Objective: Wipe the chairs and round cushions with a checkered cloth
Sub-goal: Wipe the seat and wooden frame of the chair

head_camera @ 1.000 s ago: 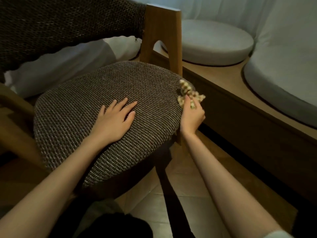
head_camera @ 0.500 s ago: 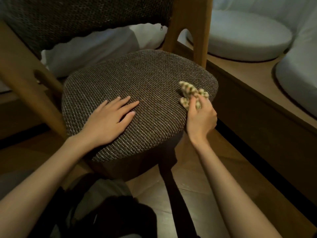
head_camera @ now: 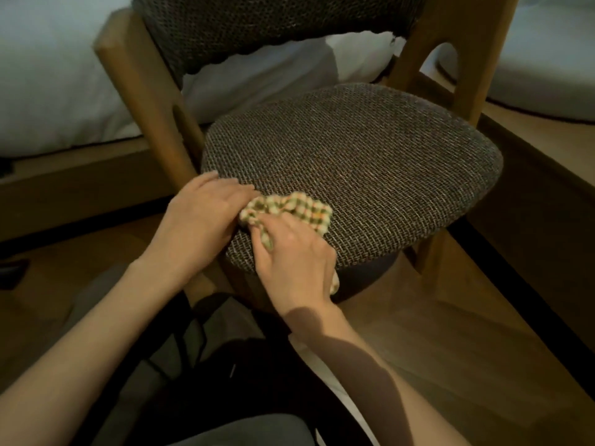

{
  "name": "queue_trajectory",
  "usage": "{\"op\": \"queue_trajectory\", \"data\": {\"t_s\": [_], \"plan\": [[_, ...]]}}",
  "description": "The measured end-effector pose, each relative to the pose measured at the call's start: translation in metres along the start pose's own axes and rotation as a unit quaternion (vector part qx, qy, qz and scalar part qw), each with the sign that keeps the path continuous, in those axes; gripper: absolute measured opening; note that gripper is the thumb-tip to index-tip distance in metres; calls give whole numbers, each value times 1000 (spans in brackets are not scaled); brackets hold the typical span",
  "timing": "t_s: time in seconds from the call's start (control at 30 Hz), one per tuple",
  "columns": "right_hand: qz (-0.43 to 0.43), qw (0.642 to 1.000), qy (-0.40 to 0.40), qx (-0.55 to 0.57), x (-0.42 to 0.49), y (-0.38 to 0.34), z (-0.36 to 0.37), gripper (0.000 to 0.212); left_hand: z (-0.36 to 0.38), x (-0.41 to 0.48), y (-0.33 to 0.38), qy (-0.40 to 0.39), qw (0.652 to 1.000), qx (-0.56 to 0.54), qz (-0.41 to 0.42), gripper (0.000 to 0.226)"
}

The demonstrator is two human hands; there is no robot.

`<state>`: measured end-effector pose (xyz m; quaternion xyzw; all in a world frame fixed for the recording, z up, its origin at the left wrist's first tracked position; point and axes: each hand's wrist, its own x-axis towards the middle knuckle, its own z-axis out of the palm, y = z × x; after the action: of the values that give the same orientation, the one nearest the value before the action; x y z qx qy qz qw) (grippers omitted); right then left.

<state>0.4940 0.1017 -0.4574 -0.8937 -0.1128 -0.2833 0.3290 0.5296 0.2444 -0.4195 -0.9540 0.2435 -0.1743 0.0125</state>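
A wooden chair has a round seat of brown woven fabric and a matching backrest. A crumpled checkered cloth in green, white and orange lies on the seat's front left edge. My right hand grips the cloth's near end, fingers curled over it, with a bit of cloth hanging below the palm. My left hand rests flat on the seat's left rim, its fingertips touching the cloth's left end.
A white bed stands behind the chair at left. A pale round cushion lies on a low wooden platform at right. The wooden chair frame rises at left. My dark-clothed legs are below, over wooden floor.
My right hand has dragged the cloth from the seat's right edge across to the front left, beside my left hand. The view has shifted left, so the chair sits further right.
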Motion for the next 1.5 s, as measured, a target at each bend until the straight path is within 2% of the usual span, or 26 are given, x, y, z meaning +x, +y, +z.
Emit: {"op": "queue_trajectory", "data": {"t_s": [0.1,0.17,0.23,0.37,0.53,0.67,0.8,0.83,0.9,1.0,1.07,1.13,1.27,1.37,1.43,1.5], "plan": [[-38,997,-46,-45,5,-8,4,26,-3,-14,-14,-30,992,121,-10,43],[-90,990,-81,-78,6,-8,7,30,-3,-21,-23,-46,987,154,-21,48],[-169,978,-119,-32,7,2,5,32,1,-25,-30,-51,985,161,-20,49],[-349,918,-186,32,7,48,-14,32,10,-24,-32,-14,991,124,-46,44],[-358,911,-203,16,8,43,-11,34,25,-17,-24,47,994,32,-88,40],[-373,908,-190,1,8,14,12,36,25,-22,-31,35,997,32,-64,45],[-402,899,-167,51,9,35,-2,21,26,-30,-32,28,998,35,-51,48],[-397,903,-151,68,8,47,-11,19,27,-30,-30,30,998,31,-55,49],[-337,934,-89,74,7,79,-34,14,29,-29,-28,42,997,10,-59,48],[-114,992,52,3,17,132,-67,15,29,-27,-23,78,991,-70,-89,43],[32,993,110,5,25,143,-74,22,31,-24,-17,102,984,-103,-103,39],[27,992,126,9,20,125,-60,19,33,-23,-13,114,981,-118,-106,38],[-126,989,82,2,-11,59,-14,15,33,-22,-13,109,980,-124,-108,37],[-197,980,30,-1,-1,72,-23,18,30,-22,-13,93,981,-128,-107,39],[-179,983,19,-30,13,107,-46,18,28,-24,-12,84,981,-136,-109,39],[-97,992,30,-72,34,136,-72,23,26,-25,-10,84,977,-154,-117,37]]}}
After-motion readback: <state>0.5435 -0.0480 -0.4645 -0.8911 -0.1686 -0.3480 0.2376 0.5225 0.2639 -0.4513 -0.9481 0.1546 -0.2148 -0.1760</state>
